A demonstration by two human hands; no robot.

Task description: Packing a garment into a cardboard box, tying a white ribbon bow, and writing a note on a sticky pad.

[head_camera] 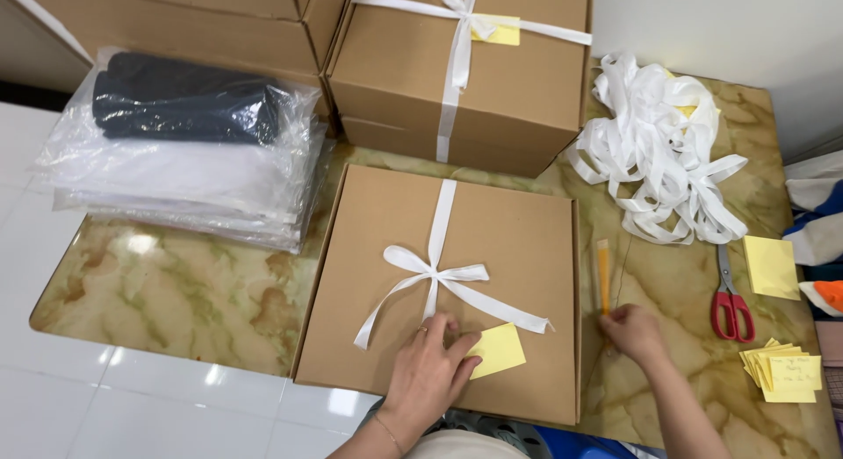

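A flat brown cardboard box (492,248) lies on the marbled table, tied with a white ribbon bow (435,279). My left hand (430,367) rests palm-down on the box's near edge, its fingers pressing a yellow sticky note (499,349) against the lid below the bow. My right hand (630,332) is on the table just right of the box, fingers closed around the lower end of a thin orange pen (603,275) that points away from me.
A second ribboned box (509,82) sits on other boxes behind. Bagged folded clothes (184,143) are stacked at left. At right lie loose white ribbon (667,152), red-handled scissors (731,301), a yellow note pad (771,266) and written notes (786,371). The table's near-left edge (158,340) borders white floor.
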